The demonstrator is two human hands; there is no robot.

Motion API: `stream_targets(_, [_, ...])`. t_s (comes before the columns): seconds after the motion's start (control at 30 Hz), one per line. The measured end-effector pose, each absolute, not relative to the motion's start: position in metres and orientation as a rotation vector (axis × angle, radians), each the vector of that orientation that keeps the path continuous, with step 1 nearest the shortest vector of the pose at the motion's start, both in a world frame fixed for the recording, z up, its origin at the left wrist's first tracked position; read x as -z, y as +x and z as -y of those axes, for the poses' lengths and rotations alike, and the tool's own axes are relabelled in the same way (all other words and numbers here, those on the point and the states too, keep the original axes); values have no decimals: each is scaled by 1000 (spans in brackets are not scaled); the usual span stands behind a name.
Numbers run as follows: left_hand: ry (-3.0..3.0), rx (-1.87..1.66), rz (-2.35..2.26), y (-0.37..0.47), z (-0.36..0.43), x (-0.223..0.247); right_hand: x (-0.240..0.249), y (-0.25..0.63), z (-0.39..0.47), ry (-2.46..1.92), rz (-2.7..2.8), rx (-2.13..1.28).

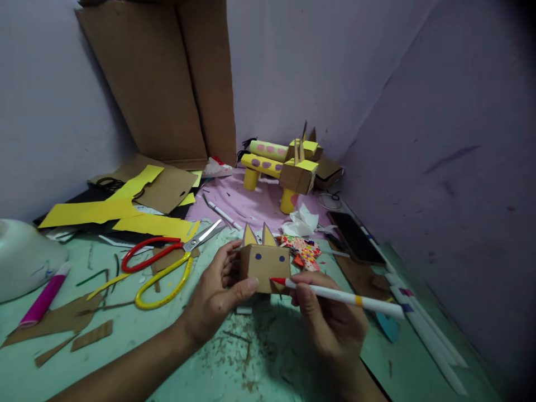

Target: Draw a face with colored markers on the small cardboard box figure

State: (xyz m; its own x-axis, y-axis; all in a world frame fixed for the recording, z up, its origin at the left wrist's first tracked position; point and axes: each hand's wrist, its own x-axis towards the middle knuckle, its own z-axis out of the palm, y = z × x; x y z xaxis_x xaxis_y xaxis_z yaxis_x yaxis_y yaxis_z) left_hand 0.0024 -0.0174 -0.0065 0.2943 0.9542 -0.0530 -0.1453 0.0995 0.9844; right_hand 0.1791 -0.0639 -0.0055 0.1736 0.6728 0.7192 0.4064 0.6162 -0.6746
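A small cardboard box head (271,262), with two pointed ears and two dark dots for eyes, is gripped from its left side by my left hand (224,285); the thumb lies across its front. My right hand (330,318) pinches a white felt-tip marker (339,295) with a red tip. That tip is at the lower front face of the box, seemingly touching it. Just behind the box lies a flower-patterned bow (302,251). Scissors (184,251) with one red and one yellow handle lie open to the left of my left hand.
Two cardboard animals with yellow tube bodies (262,164) stand at the back on a pink cloth (230,195). Yellow paper (109,207), cardboard scraps (92,335) and a magenta tube (44,296) are on the left. A phone (355,237) and white rolled sticks (431,329) line the right edge.
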Motion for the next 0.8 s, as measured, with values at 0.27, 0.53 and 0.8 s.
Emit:
stream_targets(0.27, [1138,-1003,-936,3,17,3,-1,180,66,-990,1525,-201])
stream_targets(0.53, [1138,-1000,-957,3,19,1,0,179,68,-1009,1545,-142])
stream_targets(0.8, [1141,-1009,-961,4,20,0,0,180,67,-983,1594,-82])
